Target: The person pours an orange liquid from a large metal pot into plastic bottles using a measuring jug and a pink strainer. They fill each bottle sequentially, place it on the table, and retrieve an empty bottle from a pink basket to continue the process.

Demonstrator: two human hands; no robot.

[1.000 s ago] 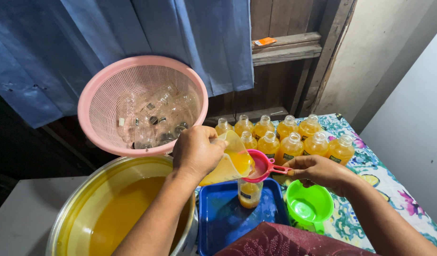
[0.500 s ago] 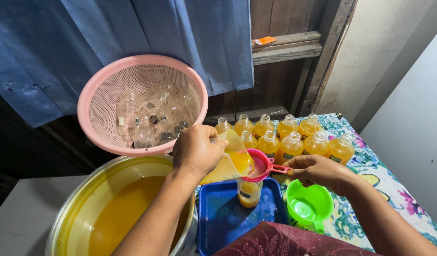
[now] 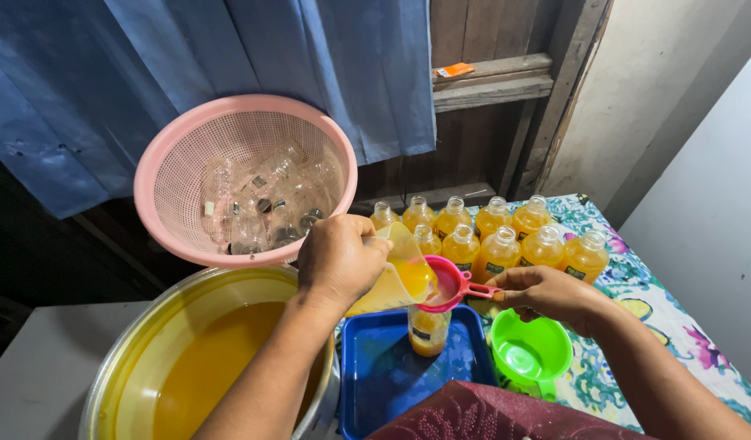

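left hand [image 3: 336, 262] grips tilted jug [image 3: 396, 277] of orange liquid | right hand [image 3: 546, 295] pinches pink strainer [image 3: 442, 283] over part-filled bottle [image 3: 428, 327]

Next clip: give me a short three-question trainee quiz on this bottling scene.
1. True or false: the left hand tips a clear plastic jug of orange liquid into the pink funnel-strainer.
2. Where does the bottle being filled stand? A) blue plastic tray B) green plastic funnel C) pink mesh basket
3. What does the right hand hold?

Key: 1 true; 2 A; 3 the strainer's handle.
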